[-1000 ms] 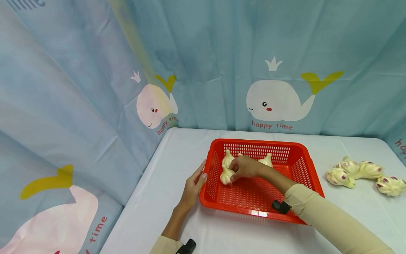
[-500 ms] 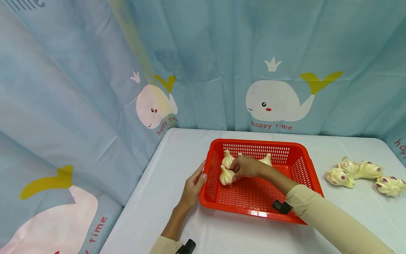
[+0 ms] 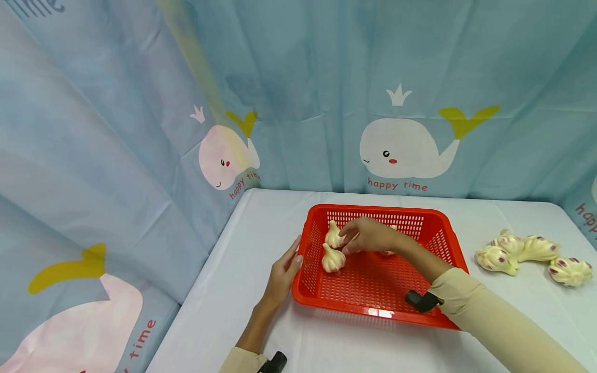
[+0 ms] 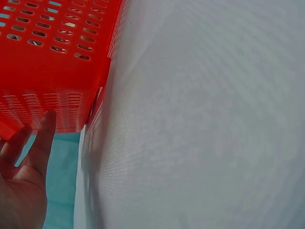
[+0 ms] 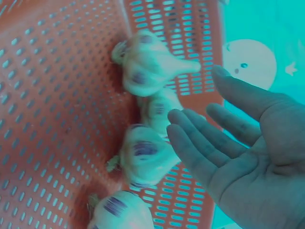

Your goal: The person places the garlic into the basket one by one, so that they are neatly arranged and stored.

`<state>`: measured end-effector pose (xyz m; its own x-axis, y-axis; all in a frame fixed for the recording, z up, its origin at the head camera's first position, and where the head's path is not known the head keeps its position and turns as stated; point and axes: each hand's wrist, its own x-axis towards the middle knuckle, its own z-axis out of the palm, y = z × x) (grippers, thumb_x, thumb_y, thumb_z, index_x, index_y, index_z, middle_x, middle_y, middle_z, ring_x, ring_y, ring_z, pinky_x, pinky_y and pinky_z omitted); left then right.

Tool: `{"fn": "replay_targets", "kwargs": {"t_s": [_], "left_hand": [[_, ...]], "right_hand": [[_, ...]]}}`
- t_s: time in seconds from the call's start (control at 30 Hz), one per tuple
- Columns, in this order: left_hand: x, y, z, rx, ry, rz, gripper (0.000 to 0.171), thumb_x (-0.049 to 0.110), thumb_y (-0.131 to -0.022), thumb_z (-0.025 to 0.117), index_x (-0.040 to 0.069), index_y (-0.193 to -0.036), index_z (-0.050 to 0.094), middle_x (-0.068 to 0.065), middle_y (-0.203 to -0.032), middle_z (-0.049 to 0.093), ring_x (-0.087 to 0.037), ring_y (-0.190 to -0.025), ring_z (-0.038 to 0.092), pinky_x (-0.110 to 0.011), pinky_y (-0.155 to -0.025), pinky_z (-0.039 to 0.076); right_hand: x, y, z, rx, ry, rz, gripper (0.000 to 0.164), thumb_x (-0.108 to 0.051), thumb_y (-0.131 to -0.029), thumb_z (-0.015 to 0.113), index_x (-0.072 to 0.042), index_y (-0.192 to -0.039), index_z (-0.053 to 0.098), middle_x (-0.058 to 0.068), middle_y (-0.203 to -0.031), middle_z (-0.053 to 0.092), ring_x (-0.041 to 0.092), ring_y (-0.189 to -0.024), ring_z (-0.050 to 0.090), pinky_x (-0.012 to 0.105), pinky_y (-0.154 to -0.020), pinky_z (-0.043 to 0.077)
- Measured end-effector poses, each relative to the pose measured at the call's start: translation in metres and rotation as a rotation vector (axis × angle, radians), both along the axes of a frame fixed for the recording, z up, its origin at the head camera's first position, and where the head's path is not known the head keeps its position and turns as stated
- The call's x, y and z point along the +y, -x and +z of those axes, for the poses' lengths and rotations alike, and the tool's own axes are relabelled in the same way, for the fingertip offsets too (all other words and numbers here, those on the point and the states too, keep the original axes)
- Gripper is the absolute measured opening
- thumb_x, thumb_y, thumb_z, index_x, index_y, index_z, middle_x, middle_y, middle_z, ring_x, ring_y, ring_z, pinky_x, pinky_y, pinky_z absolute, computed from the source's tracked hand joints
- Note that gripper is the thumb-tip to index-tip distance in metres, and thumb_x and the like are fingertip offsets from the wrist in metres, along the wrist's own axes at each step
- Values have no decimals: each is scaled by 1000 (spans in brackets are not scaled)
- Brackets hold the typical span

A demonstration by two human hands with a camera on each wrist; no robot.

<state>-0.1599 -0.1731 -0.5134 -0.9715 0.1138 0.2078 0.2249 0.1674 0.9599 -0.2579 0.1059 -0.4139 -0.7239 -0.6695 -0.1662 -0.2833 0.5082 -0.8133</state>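
Observation:
A red perforated plastic basket (image 3: 345, 306) stands on the white table with several garlic bulbs inside. One garlic bulb (image 3: 333, 260) stands upright at the left, with another bulb (image 3: 333, 235) right behind it. My right hand (image 3: 370, 235) hovers over the basket, its fingers loosely spread beside these bulbs and holding nothing. Purple patches mark the bulbs in the right wrist view, where a bulb (image 5: 147, 155) sits close to the fingertips. At the basket's left end, my left hand (image 3: 281, 277) touches the outer wall with extended fingers (image 4: 43, 143), thumb by the rim.
More garlic bulbs (image 3: 496, 260) lie in a cluster on the table to the right of the basket, one of them (image 3: 570, 271) farthest right. Behind the table hangs a blue curtain (image 3: 308, 150) printed with whales.
My right hand has let go of the front-left garlic bulb and risen slightly away to the right and back. That bulb stands in place. The left hand stays at the basket's side.

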Motion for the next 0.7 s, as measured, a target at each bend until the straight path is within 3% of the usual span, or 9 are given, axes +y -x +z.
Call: {"fn": "replay_targets", "kwargs": {"t_s": [0.33,0.7], "left_hand": [[0,0,0,8,-11,-12,54,26,-112,52,24,-165,41,-1,-166,45,-32,-133,64,-33,-96,61],[0,-1,1,-5,-14,-11,54,27,-112,51,26,-165,40,0,-165,45,-31,-131,65,-34,-95,61]], "right_hand": [[24,-4,24,-22,55,-48,48,-21,-95,81,0,-136,68,18,-125,73,25,-108,73,47,-94,63],[58,-18,47,23,93,-116,54,-30,-95,81,-4,-140,66,13,-132,73,31,-124,68,45,-101,60]]}}
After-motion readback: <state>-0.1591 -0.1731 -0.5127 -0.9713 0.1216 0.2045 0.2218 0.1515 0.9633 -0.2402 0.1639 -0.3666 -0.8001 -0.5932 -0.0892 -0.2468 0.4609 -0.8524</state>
